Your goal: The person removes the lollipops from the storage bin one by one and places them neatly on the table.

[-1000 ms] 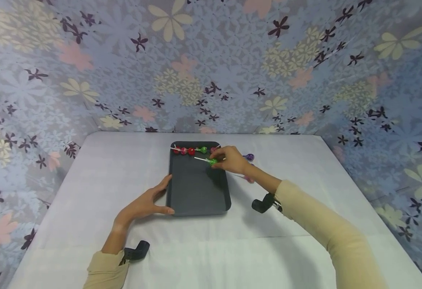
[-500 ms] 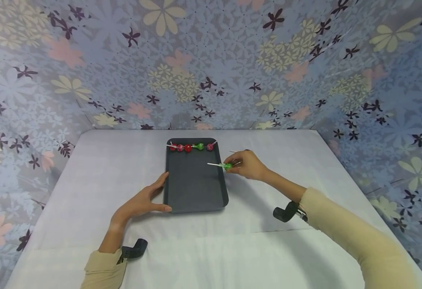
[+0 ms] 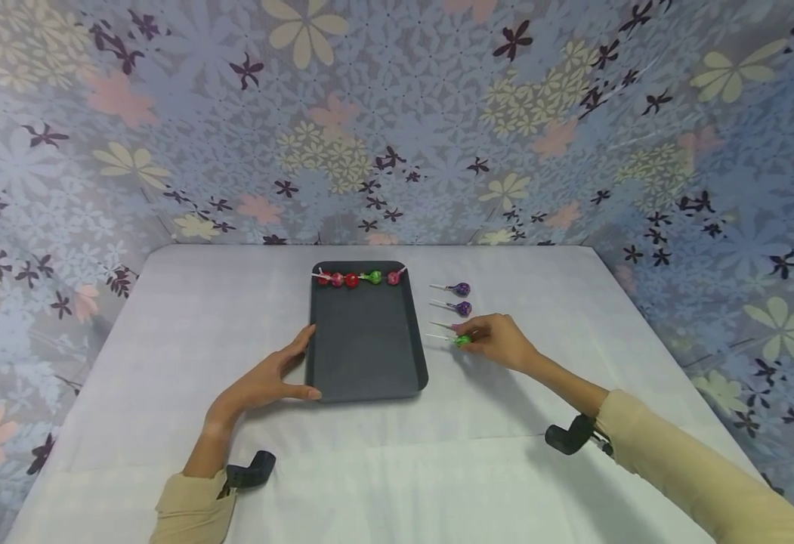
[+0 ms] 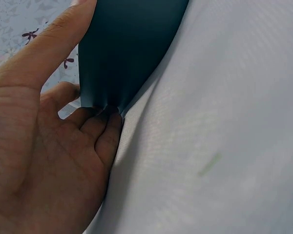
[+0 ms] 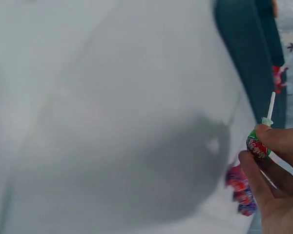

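Note:
My right hand (image 3: 503, 344) pinches a green-wrapped lollipop (image 5: 258, 147) by its candy end, between thumb and fingers, with the white stick pointing away. In the head view it is just above the table, right of the dark grey baking tray (image 3: 366, 344). A pink lollipop (image 3: 455, 327) lies partly hidden behind that hand. Two purple lollipops (image 3: 463, 308) lie farther back. Along the tray's far end runs a row of red, pink and green lollipops (image 3: 352, 280). My left hand (image 3: 261, 384) rests against the tray's near left corner, thumb and fingers spread along its outside (image 4: 112, 58).
A white cloth covers the table (image 3: 383, 468), with the tray standing near its middle. Behind and at the sides hangs a flowered cloth (image 3: 397, 136). Each wrist carries a small black camera (image 3: 252, 470).
My right hand has carried the green lollipop from above the tray to the right and toward me, beside the pink one. The purple lollipops are now uncovered. My left hand keeps its place.

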Demonstrator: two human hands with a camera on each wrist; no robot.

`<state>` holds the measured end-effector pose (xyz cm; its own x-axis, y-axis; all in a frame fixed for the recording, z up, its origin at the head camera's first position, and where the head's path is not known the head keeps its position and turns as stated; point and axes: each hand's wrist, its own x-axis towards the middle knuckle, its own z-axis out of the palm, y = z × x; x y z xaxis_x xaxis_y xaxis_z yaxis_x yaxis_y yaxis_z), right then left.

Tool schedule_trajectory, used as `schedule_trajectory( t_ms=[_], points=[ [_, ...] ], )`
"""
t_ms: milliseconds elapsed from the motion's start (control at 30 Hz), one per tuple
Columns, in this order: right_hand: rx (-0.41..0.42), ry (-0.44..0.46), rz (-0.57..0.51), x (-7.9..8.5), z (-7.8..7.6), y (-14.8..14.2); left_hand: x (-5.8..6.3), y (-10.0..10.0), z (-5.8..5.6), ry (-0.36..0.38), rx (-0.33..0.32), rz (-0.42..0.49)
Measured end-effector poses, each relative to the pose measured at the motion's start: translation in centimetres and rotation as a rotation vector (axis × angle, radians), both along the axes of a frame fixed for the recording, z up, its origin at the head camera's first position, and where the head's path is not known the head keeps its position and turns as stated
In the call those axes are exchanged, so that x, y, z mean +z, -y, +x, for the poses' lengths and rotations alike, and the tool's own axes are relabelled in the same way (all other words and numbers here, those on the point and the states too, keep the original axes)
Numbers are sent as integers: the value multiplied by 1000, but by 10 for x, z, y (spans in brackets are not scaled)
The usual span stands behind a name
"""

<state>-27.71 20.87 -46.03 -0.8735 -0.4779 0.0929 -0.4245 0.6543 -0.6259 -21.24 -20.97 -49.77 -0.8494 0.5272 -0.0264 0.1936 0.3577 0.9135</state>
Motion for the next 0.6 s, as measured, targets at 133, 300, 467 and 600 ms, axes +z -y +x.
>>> schedule_trajectory(
  t_ms=[133, 300, 467, 600],
  points=[
    [-44, -2, 27, -11, 7, -6, 0, -1, 0, 0, 4, -4],
    [-61, 28, 19, -19, 10, -8, -1, -1, 1, -2, 11, -8],
    [-46, 2, 20, -21, 9, -8, -2, 0, 1, -7, 8, -11],
    [-44, 2, 22, -20, 8, -8, -2, 0, 0, -9, 8, -8]
  ],
)
